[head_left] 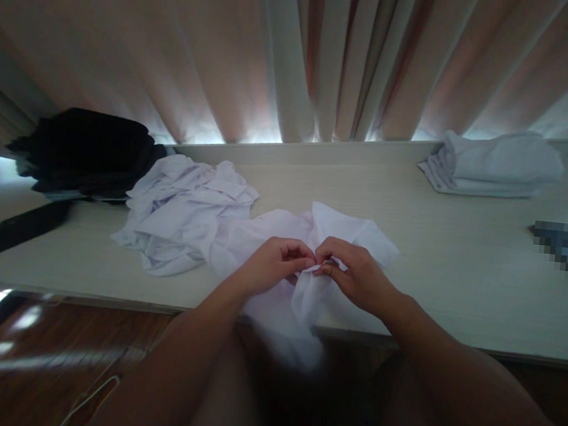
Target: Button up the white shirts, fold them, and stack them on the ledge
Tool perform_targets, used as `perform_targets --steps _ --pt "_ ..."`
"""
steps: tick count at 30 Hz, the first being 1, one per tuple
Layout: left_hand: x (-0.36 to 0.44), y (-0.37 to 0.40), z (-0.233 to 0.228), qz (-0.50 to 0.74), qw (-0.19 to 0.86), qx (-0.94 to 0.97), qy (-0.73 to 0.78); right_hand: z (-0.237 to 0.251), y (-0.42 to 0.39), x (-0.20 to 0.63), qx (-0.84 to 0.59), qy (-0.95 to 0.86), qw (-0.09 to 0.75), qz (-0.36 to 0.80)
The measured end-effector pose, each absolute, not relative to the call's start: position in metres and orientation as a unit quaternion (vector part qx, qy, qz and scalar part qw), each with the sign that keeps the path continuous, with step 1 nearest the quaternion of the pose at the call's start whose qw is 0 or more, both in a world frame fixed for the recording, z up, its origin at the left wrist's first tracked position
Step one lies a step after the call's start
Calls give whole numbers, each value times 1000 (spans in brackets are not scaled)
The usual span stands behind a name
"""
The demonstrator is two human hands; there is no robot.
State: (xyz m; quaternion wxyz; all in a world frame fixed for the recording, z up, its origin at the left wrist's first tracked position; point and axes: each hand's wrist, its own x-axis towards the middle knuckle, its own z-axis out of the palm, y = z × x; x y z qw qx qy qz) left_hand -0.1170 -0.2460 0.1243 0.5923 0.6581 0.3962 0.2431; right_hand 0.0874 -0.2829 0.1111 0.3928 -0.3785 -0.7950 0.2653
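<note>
Looks like a room in a home: long pleated pinkish-beige fabric curtains (204,51) across the far side with daylight showing along their lower edge, a long pale flat tabletop (459,270) before them, glossy reddish-brown wooden plank floor (62,329) and thin white cable (89,398) near left.

The left arm (185,351) rises from the bottom edge and the right arm (451,356) from the lower right, both bare and slanting inward to meet near the middle. The left hand (279,263) and the right hand (353,270) face each other with fingertips just about touching, each pinching between thumb and curled fingers. Both wrists run nearly in line with the forearms, and bare thighs (228,402) show dimly below.
</note>
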Motion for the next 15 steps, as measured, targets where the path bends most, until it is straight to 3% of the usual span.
perform_targets --steps 15 --pt "-108 -250 117 245 618 634 395 106 -277 95 -406 -809 349 242"
